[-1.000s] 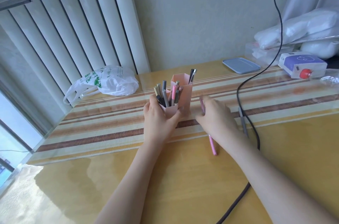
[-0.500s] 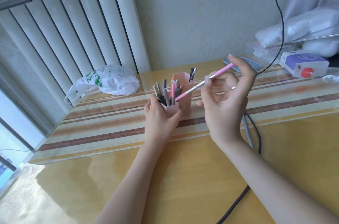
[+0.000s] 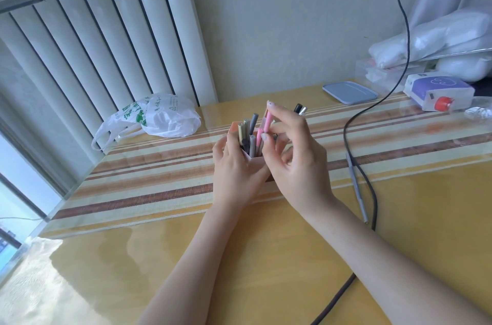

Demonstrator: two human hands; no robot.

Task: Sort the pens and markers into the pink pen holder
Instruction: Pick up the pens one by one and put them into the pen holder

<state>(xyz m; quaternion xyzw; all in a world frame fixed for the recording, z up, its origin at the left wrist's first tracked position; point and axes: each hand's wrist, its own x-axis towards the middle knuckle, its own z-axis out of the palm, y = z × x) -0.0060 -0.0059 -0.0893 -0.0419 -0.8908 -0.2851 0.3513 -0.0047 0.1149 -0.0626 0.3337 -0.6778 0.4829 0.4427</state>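
Note:
The pink pen holder [image 3: 256, 162] stands mid-table with several grey, gold and pink pens upright in it. My left hand [image 3: 235, 165] is wrapped around its front compartment. Just right of it, my right hand [image 3: 294, 157] pinches a pink pen [image 3: 267, 122] almost upright, with its lower end down among the pens in the holder. Two dark pens [image 3: 300, 109] poke up behind my right fingers. A grey pen [image 3: 356, 186] lies flat on the table to the right, beside a black cable [image 3: 370, 186].
A white plastic bag [image 3: 159, 118] lies at the back left by the blinds. At the back right are a blue lid [image 3: 349, 92], a purple and white box [image 3: 439, 90] and plastic-wrapped bundles. A striped runner [image 3: 149, 181] under glass crosses the yellow table.
My right hand lifted the pink pen off the table, swung it from slanted to nearly upright and brought it down over the holder. My left hand stayed on the holder.

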